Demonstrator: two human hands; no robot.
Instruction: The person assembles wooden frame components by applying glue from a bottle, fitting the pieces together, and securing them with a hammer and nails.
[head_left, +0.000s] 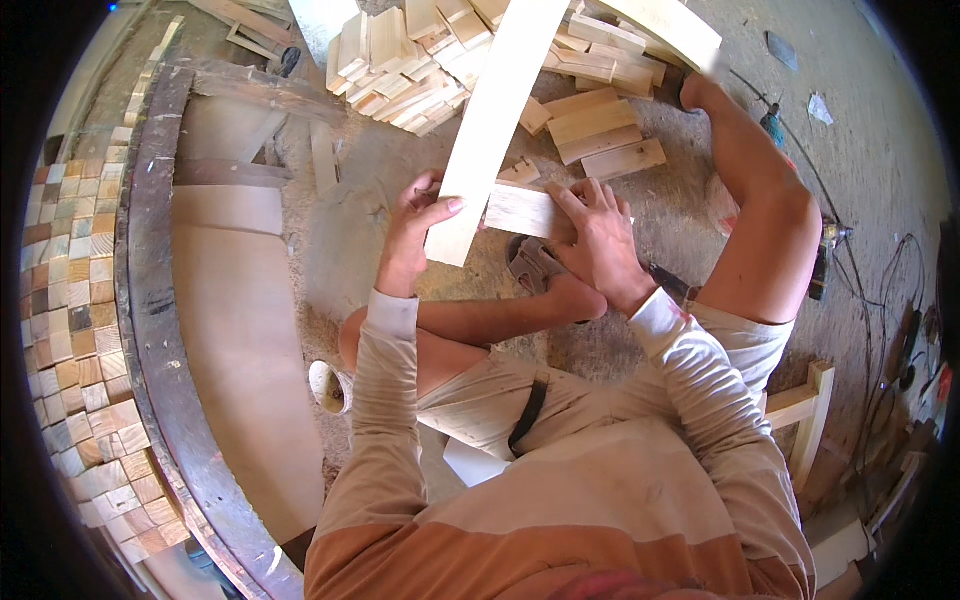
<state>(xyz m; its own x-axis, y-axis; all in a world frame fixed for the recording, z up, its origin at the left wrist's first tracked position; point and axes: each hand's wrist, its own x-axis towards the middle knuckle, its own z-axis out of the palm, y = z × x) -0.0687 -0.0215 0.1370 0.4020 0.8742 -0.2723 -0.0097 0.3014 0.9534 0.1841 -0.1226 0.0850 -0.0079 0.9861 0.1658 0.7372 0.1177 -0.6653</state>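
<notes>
On my feed the L hand [415, 228] is partly closed on the long pale board [492, 130], near its lower end: thumb flat on the top face, fingers curled round the L edge. R hand [598, 235] is half-curled over the R part of the short board [522, 209], fingers a bit spread; can't see all of its thumb's contact. Short board lies roughly crosswise, its L end right at the long board's R edge; I can't tell if they touch or if it tucks under. Long board slants up & out past the top edge of my view.

Just below the short board: a foot in a sandal [530, 265], leg folded in. Other leg's bent, knee up, on the R. Person sits low, lt. shorts [500, 405], long sleeves w/ pale cuffs.

Beyond the hands: big plank pile [395, 60] upper L of ctr, more loose planks [600, 125] to the R of the long board, plus a curved-looking strip [665, 30] at top R (maybe lens bend).

L side: brown sheet [240, 350], dark beam [160, 290], then rows of stacked block ends [75, 290] at the rim. White round container [330, 387] near the folded knee, can't ID it. R side: cables [885, 290] on the floor [850, 190], wooden frame [812, 420] lower R.
</notes>
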